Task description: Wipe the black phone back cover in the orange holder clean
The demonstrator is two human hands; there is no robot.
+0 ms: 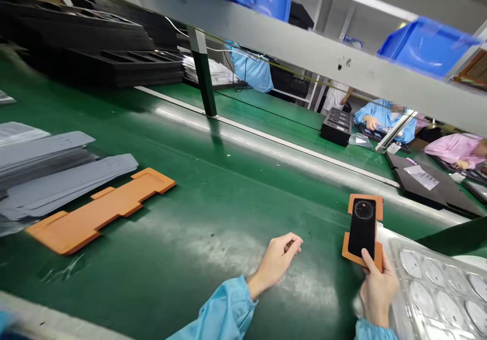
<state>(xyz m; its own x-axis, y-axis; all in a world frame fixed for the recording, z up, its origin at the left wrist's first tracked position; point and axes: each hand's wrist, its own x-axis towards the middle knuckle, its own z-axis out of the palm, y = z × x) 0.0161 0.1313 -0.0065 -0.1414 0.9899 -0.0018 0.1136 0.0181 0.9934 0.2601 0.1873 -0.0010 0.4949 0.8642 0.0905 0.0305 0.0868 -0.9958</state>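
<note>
On the right, my right hand point(377, 286) grips the lower end of a small orange fixture point(347, 246), its thumb on the front. A black phone-shaped panel point(362, 231) with a round camera ring near its top lies against that fixture. My left hand point(276, 260) is over the green bench, apart from the fixture, with fingers curled together; whatever they may hold is hidden. Beside my right hand is a clear plastic tray point(404, 279) with several round, shiny pieces in its pockets. A longer orange fixture point(110, 208) lies on the bench to the left.
Stacks of grey flat sheets point(68, 182) lie at the left. Black trays point(125, 66) are piled behind them. A low metal rail point(266, 147) and a post point(203, 76) border the bench, beneath a shelf beam with blue bins point(426, 48). Co-workers sit across the far bench.
</note>
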